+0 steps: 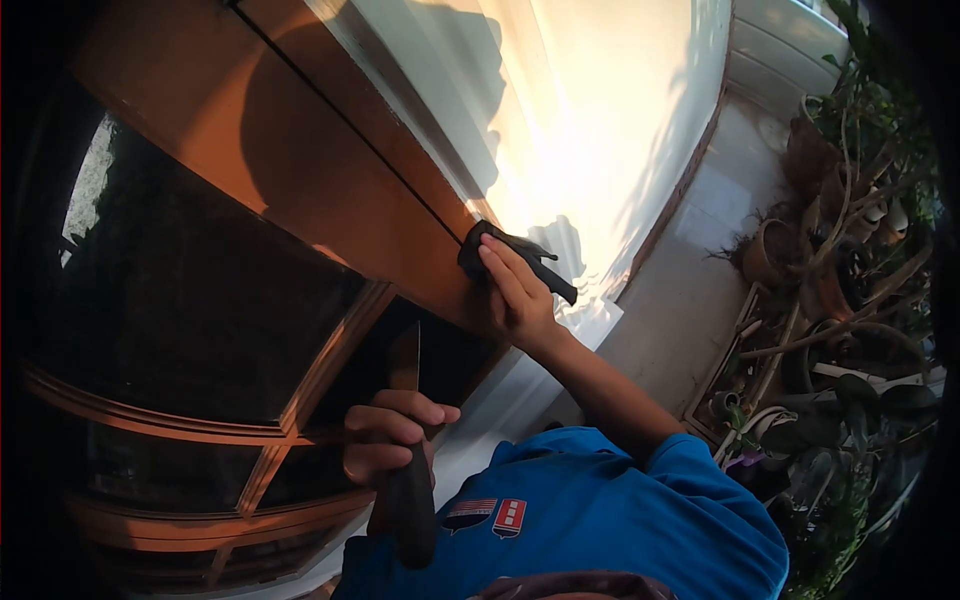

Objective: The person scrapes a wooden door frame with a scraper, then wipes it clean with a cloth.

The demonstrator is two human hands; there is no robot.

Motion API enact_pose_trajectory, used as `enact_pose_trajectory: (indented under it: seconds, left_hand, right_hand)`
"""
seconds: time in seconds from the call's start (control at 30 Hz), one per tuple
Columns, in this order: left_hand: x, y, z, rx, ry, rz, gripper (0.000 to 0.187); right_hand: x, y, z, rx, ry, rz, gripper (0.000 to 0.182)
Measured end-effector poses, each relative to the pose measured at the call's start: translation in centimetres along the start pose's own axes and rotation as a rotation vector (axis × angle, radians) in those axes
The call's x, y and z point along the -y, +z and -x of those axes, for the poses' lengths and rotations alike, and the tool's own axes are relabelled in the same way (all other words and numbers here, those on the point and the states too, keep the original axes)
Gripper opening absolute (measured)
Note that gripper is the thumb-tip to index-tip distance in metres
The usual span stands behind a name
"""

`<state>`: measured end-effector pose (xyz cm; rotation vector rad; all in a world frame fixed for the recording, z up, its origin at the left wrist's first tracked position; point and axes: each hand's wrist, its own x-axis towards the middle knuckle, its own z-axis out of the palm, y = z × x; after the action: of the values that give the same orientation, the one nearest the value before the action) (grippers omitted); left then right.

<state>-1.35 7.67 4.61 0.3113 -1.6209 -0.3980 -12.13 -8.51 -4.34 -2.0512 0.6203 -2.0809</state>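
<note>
My left hand (395,435) is closed round the dark handle of a knife-like tool (410,500). Its narrow, flat metal blade points upward, near the brown window frame. Stretched out further ahead, my right hand (520,300) has its fingers over a black tool (550,275) with a stubby, rounded end; its exact kind does not show. That tool lies against the edge of the brown wooden frame (340,170), where a thin dark line running along the wood ends. Part of the black tool is hidden under my fingers.
Dark glass panes (200,290) fill the left side, split by brown bars. A sunlit white wall (600,110) adjoins the frame. Potted plants (775,250) and branches crowd the right, beyond a pale floor strip (690,240). My blue shirt (620,510) fills the bottom.
</note>
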Motion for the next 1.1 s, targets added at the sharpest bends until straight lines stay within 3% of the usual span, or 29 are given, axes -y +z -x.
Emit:
enact_pose_trajectory:
  seconds: [0.07, 0.13, 0.23, 0.47, 0.6, 0.7, 0.87, 0.97, 1.03, 1.1]
  left_hand:
    - [-0.4, 0.9, 0.4, -0.049, -0.119, -0.012, 0.021]
    - [-0.5, 1.5, 0.4, -0.071, -0.21, 0.011, 0.023]
    - [-0.8, 1.2, 0.4, -0.053, -0.259, 0.05, 0.024]
    - [-1.8, -0.1, 1.8, -0.156, -0.319, 0.078, 0.026]
    - [-0.5, -0.3, 1.7, -0.138, -0.362, 0.154, 0.027]
    - [0.1, -0.6, 1.2, -0.102, -0.361, 0.185, 0.028]
    - [-0.5, -0.9, 1.1, -0.129, -0.332, 0.158, 0.028]
    - [-0.5, -1.7, 2.1, -0.12, -0.35, 0.174, 0.027]
    - [0.1, -1.7, 2.0, -0.095, -0.342, 0.197, 0.026]
    - [-0.2, -1.8, 1.6, -0.05, -0.349, 0.148, 0.025]
  right_hand:
    - [-0.1, -0.1, -1.0, -0.006, -0.077, -0.021, 0.047]
    - [1.2, -0.1, -7.0, 0.02, -0.167, -0.074, 0.042]
    - [2.0, 0.9, -10.4, -0.079, -0.123, -0.102, 0.039]
    - [-1.7, 0.6, -0.7, 0.03, -0.142, -0.023, 0.043]
    - [0.5, 2.2, -11.2, -0.061, -0.293, -0.051, 0.046]
    - [1.7, 2.8, -14.2, -0.123, -0.33, -0.01, 0.048]
    - [-2.0, 2.9, -3.1, -0.088, -0.237, 0.016, 0.049]
    - [-0.8, 3.8, -6.0, -0.132, -0.24, -0.043, 0.052]
    - [1.3, 3.3, -14.2, -0.159, -0.36, -0.081, 0.055]
    - [3.0, 3.0, -17.2, -0.117, -0.308, -0.055, 0.056]
